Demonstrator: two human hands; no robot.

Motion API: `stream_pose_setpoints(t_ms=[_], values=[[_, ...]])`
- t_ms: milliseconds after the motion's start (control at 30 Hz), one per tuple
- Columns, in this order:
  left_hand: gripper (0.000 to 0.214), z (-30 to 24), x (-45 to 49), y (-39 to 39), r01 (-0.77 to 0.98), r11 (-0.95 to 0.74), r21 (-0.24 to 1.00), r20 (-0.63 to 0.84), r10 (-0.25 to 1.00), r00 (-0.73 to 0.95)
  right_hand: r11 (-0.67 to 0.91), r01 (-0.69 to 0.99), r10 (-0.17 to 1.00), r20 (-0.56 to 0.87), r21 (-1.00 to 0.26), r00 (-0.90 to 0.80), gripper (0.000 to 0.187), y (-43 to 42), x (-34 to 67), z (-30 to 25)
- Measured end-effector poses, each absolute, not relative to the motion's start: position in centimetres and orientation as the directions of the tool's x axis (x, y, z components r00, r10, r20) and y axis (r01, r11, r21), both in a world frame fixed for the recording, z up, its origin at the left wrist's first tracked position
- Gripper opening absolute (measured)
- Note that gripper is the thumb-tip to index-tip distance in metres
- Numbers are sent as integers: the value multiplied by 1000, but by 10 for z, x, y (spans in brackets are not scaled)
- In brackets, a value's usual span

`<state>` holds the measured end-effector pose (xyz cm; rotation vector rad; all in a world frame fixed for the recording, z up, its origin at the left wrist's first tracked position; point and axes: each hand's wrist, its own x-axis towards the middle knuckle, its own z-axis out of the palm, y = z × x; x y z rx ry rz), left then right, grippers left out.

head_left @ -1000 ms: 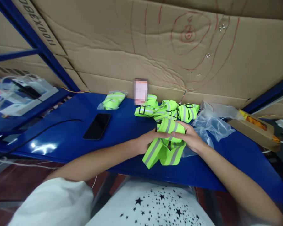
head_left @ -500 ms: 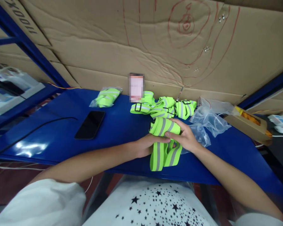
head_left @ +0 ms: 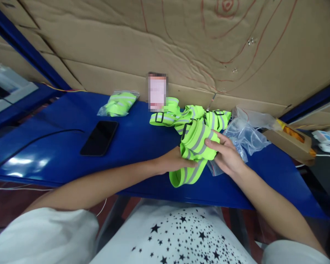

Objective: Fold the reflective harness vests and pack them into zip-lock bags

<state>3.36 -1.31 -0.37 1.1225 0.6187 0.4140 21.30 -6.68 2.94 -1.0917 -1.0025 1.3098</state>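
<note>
Both my hands hold a neon-yellow reflective vest (head_left: 195,146) with grey stripes, bunched up above the blue table (head_left: 57,154). My left hand (head_left: 173,163) grips its lower left side, fingers curled under the fabric. My right hand (head_left: 227,156) pinches its right edge, thumb on top. A loop of the vest hangs down toward the table's front edge. Behind it lies a pile of more neon vests (head_left: 181,115) with black buckles.
A black phone (head_left: 99,132) lies left of centre. A bagged vest (head_left: 118,103) rests at the back left. Clear plastic bags (head_left: 244,134) sit beside my right hand, a cardboard box (head_left: 288,141) beyond them. Cardboard sheets (head_left: 181,47) wall the back. A black cable (head_left: 44,137) runs left.
The vest has been gathered into a tighter bundle and lifted slightly; its hanging loop is shorter. My right hand shifted from lying on top to pinching the right edge.
</note>
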Motion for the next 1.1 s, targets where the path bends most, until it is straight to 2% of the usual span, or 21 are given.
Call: stream_pose_setpoints(t_ms=[67,167,267,367,433,567,700,800,1000,1100], values=[[51,-2,33,-7,-6,306,952,-191,609,770,-45,-249,998,-52,-967,25,47,-65,216,32],[48,-2,33,-4,-16,412,911,-238,557,796,21,-151,998,13,-988,54,47,-61,221,28],[35,-3,33,-6,13,567,824,-356,500,789,193,130,977,203,-972,67,45,-59,224,21],[30,-4,33,-9,13,666,746,-416,451,789,381,417,912,410,-825,-23,39,-61,223,17],[32,-4,33,-9,-13,703,711,-401,421,813,470,505,870,476,-724,-129,37,-63,221,16],[36,-5,32,-7,-56,743,667,-345,374,861,537,558,831,512,-633,-219,39,-63,220,13],[53,-7,28,-4,-162,751,640,-248,401,882,550,568,815,542,-613,-204,41,-62,223,13],[58,-8,27,-4,-201,722,662,-195,425,884,592,559,780,588,-581,-213,40,-61,224,14],[57,-14,30,-8,-173,745,644,-302,456,837,600,547,781,576,-583,-242,40,-59,225,6],[48,-17,32,-8,-165,761,628,-349,464,814,587,562,791,561,-583,-244,39,-57,226,2]])
